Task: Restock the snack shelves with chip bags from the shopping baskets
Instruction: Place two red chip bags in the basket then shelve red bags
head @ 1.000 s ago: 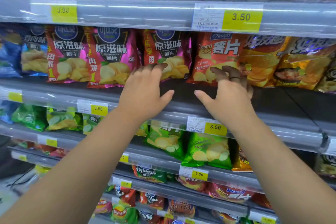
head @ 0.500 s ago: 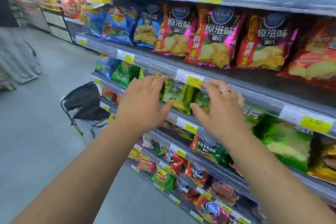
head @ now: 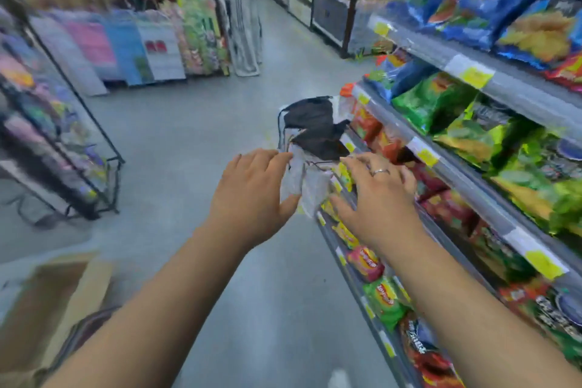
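The view is blurred by motion and looks down the aisle. My left hand [head: 252, 195] and my right hand [head: 374, 198] are held out side by side at mid-height, fingers spread, holding nothing. Beyond them a black shopping basket [head: 311, 129] with a pale liner stands on the floor against the snack shelves [head: 491, 198], which run along the right. Green chip bags [head: 434, 101] and blue chip bags [head: 466, 6] fill those shelves. What lies inside the basket is not visible.
A person [head: 244, 9] in pale trousers stands far down the aisle. A black wire rack [head: 63, 148] of goods lines the left side. A cardboard box [head: 53, 302] sits at the lower left. Grey floor [head: 189, 123] stretches between.
My view has swung left from the pink and red chip bags on the shelf to the aisle and the basket. Both hands came off the shelf edge and now hover in front of the basket.
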`<state>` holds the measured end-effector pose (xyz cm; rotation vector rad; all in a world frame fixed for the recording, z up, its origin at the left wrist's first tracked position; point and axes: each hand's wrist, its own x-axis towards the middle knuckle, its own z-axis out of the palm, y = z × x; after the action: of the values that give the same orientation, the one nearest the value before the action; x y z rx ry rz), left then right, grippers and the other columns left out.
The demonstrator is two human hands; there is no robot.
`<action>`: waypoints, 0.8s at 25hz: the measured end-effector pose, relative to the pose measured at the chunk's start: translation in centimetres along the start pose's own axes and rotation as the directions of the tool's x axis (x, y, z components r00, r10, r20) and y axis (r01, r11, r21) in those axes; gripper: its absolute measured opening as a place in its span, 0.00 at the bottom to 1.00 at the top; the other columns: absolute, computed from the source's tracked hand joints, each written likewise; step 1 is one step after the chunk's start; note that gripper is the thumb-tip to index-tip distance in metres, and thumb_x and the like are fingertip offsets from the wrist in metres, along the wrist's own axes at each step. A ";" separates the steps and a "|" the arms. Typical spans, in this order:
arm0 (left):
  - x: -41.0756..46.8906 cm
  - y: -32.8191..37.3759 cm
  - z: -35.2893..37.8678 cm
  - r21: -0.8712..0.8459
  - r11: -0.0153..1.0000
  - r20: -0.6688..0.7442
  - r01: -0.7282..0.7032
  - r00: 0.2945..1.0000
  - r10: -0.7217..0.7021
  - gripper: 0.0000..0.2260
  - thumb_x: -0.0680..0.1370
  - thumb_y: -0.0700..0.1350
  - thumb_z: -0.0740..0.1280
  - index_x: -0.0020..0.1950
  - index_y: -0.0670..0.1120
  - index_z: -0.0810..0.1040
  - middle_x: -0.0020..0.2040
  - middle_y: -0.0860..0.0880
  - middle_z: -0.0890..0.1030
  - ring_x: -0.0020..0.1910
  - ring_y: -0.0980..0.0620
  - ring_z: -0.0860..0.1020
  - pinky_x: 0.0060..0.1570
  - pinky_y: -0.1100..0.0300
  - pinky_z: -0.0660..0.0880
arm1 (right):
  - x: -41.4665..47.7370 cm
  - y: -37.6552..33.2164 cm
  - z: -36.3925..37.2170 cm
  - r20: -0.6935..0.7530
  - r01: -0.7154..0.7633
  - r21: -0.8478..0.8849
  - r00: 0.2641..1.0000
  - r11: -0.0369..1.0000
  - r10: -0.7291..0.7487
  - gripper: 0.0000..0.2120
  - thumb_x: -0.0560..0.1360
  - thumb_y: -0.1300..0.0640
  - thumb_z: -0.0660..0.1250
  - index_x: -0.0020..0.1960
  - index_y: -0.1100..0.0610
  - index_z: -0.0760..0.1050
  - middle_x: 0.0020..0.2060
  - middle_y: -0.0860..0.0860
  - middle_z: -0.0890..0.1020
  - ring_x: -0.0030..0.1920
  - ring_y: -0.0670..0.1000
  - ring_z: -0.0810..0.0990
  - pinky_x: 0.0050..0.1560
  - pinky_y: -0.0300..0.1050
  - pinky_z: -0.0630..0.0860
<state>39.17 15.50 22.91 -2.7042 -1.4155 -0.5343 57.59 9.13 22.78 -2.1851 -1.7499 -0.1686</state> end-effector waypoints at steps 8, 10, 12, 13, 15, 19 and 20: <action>-9.6 -9.8 2.0 0.058 0.844 0.048 0.533 0.843 -0.536 0.28 0.77 0.57 0.63 0.75 0.49 0.64 0.72 0.49 0.68 0.73 0.48 0.64 0.75 0.48 0.55 | 4.4 -12.4 8.3 0.215 0.456 0.159 0.849 0.875 -0.482 0.28 0.74 0.42 0.65 0.72 0.49 0.66 0.70 0.51 0.68 0.70 0.56 0.67 0.71 0.62 0.52; -12.4 -10.7 2.6 0.086 0.748 0.042 0.659 0.747 -0.663 0.28 0.77 0.58 0.63 0.74 0.48 0.64 0.72 0.49 0.69 0.73 0.48 0.65 0.74 0.48 0.56 | 4.5 -15.0 10.3 0.273 0.556 0.213 0.755 0.803 -0.596 0.29 0.76 0.42 0.63 0.74 0.48 0.62 0.73 0.51 0.64 0.72 0.55 0.63 0.72 0.60 0.49; -15.4 -11.3 3.0 0.121 0.644 0.026 0.756 0.646 -0.763 0.29 0.77 0.58 0.63 0.75 0.48 0.64 0.72 0.49 0.69 0.72 0.48 0.65 0.74 0.48 0.57 | 4.1 -17.6 12.2 0.295 0.640 0.263 0.660 0.722 -0.691 0.29 0.76 0.41 0.62 0.75 0.48 0.62 0.73 0.51 0.63 0.72 0.55 0.63 0.72 0.60 0.49; -16.9 -11.4 3.2 0.138 0.591 0.022 0.795 0.594 -0.804 0.29 0.77 0.58 0.63 0.75 0.48 0.64 0.71 0.49 0.69 0.72 0.48 0.65 0.73 0.49 0.57 | 3.6 -18.9 13.1 0.307 0.678 0.284 0.606 0.678 -0.734 0.29 0.76 0.41 0.62 0.75 0.48 0.61 0.73 0.51 0.63 0.72 0.55 0.63 0.72 0.60 0.49; -20.2 -11.4 3.5 0.153 0.472 0.007 0.868 0.477 -0.879 0.28 0.77 0.58 0.63 0.74 0.49 0.64 0.71 0.50 0.69 0.72 0.48 0.65 0.73 0.48 0.58 | 2.0 -21.3 14.7 0.336 0.745 0.317 0.490 0.587 -0.804 0.29 0.77 0.41 0.62 0.75 0.48 0.61 0.73 0.51 0.63 0.72 0.55 0.63 0.72 0.60 0.49; -26.4 -11.0 4.2 0.141 0.266 -0.022 0.953 0.272 -0.962 0.28 0.75 0.57 0.65 0.72 0.49 0.67 0.70 0.49 0.71 0.71 0.48 0.68 0.72 0.47 0.60 | -2.1 -25.6 17.6 0.332 0.810 0.385 0.325 0.441 -0.886 0.28 0.73 0.45 0.68 0.70 0.52 0.70 0.68 0.55 0.71 0.66 0.59 0.71 0.69 0.63 0.57; -28.0 -11.1 4.3 0.142 0.218 -0.025 0.965 0.224 -0.974 0.28 0.75 0.57 0.65 0.72 0.49 0.67 0.70 0.49 0.72 0.70 0.48 0.68 0.72 0.47 0.61 | -3.3 -26.8 18.3 0.331 0.823 0.398 0.283 0.405 -0.900 0.28 0.72 0.45 0.69 0.70 0.53 0.71 0.67 0.55 0.72 0.65 0.60 0.72 0.68 0.64 0.59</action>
<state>16.80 0.71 8.58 -1.3018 -2.9562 -0.2874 28.83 17.14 9.63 -0.8889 -2.9941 0.3345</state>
